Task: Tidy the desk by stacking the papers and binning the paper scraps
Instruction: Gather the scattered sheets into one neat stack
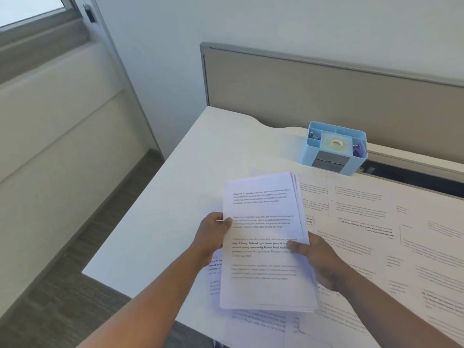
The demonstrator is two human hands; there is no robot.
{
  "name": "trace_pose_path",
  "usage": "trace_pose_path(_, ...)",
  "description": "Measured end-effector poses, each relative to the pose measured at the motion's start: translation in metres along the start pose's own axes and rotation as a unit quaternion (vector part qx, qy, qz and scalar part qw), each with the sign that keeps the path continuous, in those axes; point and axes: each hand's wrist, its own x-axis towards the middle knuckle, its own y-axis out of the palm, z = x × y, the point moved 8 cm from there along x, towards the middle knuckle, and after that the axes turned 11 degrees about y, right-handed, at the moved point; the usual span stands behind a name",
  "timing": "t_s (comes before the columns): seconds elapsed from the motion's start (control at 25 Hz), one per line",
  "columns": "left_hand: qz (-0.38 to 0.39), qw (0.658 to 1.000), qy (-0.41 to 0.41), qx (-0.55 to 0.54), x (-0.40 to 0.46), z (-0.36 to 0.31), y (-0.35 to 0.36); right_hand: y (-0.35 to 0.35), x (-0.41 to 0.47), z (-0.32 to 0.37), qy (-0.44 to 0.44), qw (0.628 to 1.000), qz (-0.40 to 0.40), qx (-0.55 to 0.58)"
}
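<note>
A stack of printed white papers [263,212] is held above the white desk [200,172], slightly fanned at its top right corner. My left hand [213,234] grips the stack's left edge, thumb on the top sheet. My right hand [316,259] grips the right edge, thumb pressed on the text. Several more printed sheets [364,222] lie spread flat over the right half of the desk, and others [258,322] lie under the stack near the front edge. No paper scraps or bin show in this view.
A light blue desk organiser [334,149] with a tape roll and clips stands at the back, against a beige partition [326,96]. The desk's left edge drops to grey carpet [75,285]. A window ledge runs along the left wall.
</note>
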Motion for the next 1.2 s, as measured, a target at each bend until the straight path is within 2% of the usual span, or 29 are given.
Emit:
trace_pose_path(0.12, -0.107, 0.986, -0.006, 0.130, 0.004, 0.012, -0.032, -0.023, 0.012, -0.007, 0.010, 0.999, -0.038, 0.021)
trace_pose_path(0.2, -0.117, 0.980, -0.038, 0.159, 0.002, 0.023, -0.042, -0.036, 0.023, -0.017, 0.025, 0.997, -0.053, 0.044)
trace_pose_path(0.32, -0.106, 0.981, -0.087, 0.135, 0.000, 0.038, -0.044, -0.042, 0.034, -0.028, 0.041, 0.996, -0.068, 0.051)
trace_pose_path(0.44, -0.101, 0.986, -0.125, 0.035, 0.000, 0.045, -0.041, -0.039, 0.040, -0.045, 0.066, 0.995, -0.060, 0.037)
trace_pose_path(0.56, -0.081, 0.985, -0.146, 0.029, 0.004, 0.050, -0.047, -0.041, 0.042, -0.053, 0.077, 0.994, -0.049, 0.052)
trace_pose_path(0.68, -0.028, 0.990, -0.130, 0.042, -0.002, 0.055, -0.035, -0.041, 0.042, -0.053, 0.079, 0.995, -0.036, 0.055)
trace_pose_path(0.8, -0.038, 0.993, -0.103, 0.051, -0.004, 0.048, -0.034, -0.041, 0.042, -0.052, 0.067, 0.996, -0.042, 0.043)
trace_pose_path(1.0, -0.094, 0.985, 0.037, 0.141, 0.014, -0.043, -0.070, -0.041, 0.040, -0.053, 0.068, 0.995, -0.058, 0.040)
trace_pose_path(1.2, -0.050, 0.987, 0.092, 0.120, 0.011, -0.123, -0.082, -0.036, 0.032, -0.047, 0.054, 0.995, -0.080, 0.018)
